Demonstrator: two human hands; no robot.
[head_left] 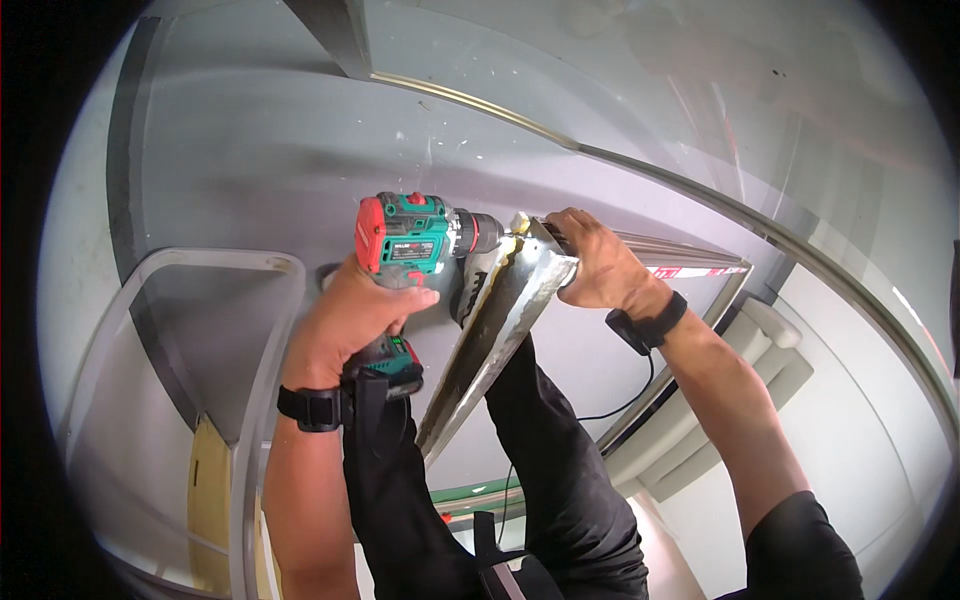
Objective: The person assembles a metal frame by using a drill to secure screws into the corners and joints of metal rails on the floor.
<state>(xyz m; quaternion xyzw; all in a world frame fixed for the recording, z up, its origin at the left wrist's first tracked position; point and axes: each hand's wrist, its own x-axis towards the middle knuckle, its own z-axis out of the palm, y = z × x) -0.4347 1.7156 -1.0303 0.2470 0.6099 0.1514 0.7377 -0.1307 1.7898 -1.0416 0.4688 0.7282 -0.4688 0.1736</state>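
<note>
My left hand (362,312) is closed round the handle of a green and red cordless drill (418,238). The drill's black chuck points right, and its tip meets the upper end of a long metal channel (512,318). Fingers of my right hand (598,262) wrap over that same end and grip it. The channel slants down toward my legs, its open side facing up. A small whitish lump (520,223) sits at its upper end, next to the drill tip. Whether a bit or screw is there is too small to tell.
A grey metal frame (275,262) stands at the left. A long metal-edged glass panel (700,190) runs across the upper right. Beige rolled padding (690,410) lies at the right, with a black cable (625,408) beside it. Several white flecks dot the grey floor (300,160).
</note>
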